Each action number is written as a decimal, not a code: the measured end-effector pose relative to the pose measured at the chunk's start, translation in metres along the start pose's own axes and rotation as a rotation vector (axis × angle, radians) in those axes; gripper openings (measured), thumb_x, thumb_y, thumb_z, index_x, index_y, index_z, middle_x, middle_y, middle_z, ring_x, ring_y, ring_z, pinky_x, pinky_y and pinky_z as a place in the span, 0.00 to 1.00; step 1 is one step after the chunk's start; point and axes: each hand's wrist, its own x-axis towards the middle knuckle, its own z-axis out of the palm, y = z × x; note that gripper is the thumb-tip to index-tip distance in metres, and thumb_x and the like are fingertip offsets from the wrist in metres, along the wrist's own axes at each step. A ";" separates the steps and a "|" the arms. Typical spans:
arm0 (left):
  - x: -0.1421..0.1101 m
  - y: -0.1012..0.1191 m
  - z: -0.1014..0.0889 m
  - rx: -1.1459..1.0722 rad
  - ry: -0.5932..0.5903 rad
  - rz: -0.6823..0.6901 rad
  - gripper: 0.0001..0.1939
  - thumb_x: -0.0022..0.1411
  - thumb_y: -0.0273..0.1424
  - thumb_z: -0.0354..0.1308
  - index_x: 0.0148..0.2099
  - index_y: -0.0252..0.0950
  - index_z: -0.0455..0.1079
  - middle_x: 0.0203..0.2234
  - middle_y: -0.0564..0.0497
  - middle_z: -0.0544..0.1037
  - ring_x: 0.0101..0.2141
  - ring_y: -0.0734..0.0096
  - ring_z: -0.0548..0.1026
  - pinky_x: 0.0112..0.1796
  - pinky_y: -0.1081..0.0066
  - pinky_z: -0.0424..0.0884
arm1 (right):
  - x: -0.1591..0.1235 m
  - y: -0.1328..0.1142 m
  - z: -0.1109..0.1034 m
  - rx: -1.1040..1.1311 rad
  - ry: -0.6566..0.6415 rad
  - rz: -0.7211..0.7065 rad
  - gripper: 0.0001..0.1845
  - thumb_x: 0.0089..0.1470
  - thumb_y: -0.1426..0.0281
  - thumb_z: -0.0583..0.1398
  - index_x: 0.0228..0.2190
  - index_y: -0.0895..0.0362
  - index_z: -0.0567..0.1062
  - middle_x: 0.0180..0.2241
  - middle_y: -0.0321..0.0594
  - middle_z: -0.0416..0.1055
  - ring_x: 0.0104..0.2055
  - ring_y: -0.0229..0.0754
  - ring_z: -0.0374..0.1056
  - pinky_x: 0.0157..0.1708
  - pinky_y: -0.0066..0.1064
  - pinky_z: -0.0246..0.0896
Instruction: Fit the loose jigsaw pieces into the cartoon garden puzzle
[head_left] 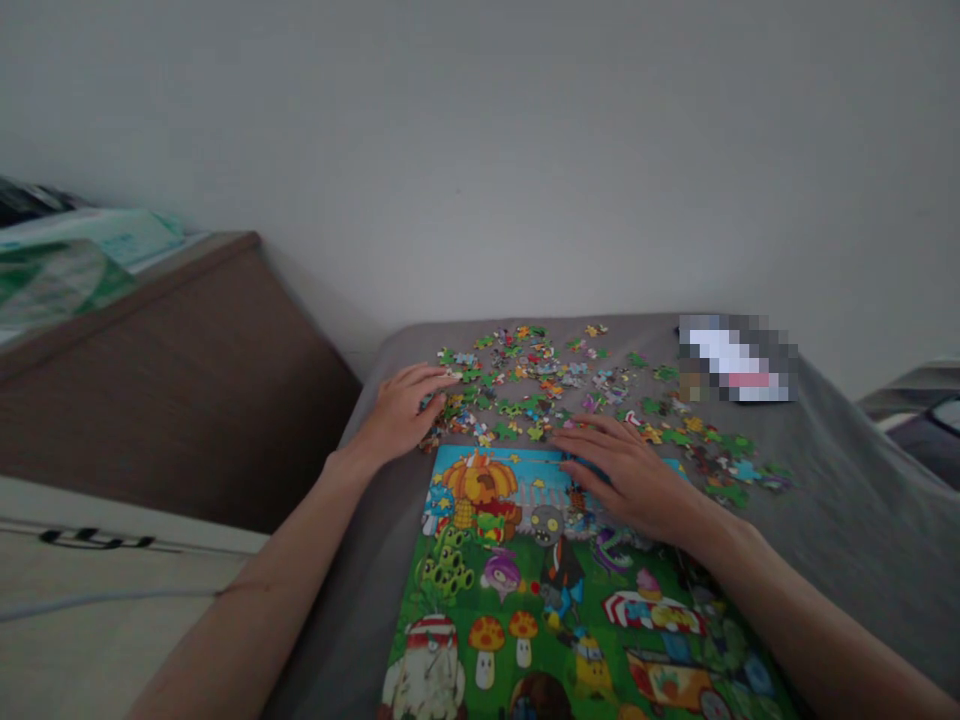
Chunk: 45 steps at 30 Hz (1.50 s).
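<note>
Both your arms reach forward. Your left hand [401, 412] lies curved at the edge of the loose jigsaw pieces [540, 385], its grip soft, pinching nothing you can see. Your right hand [626, 475] lies low, its grip spread, on the top edge of the put-together jigsaw picture [510, 590] — all on a gray cloth [862, 520].

The left hand [397, 415], right hand [637, 485], left forearm [262, 630] and right forearm [817, 625] are bare and unsleeved; a thin dark thread-like line [244, 588] is noted across the left forearm.
</note>
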 end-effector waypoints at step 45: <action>-0.005 -0.014 0.004 0.104 -0.258 -0.129 0.24 0.73 0.29 0.48 0.66 0.50 0.68 0.67 0.50 0.67 0.68 0.51 0.59 0.64 0.40 0.54 | -0.004 0.005 -0.001 0.078 0.015 -0.033 0.17 0.71 0.64 0.53 0.52 0.52 0.79 0.53 0.43 0.80 0.60 0.51 0.71 0.61 0.54 0.65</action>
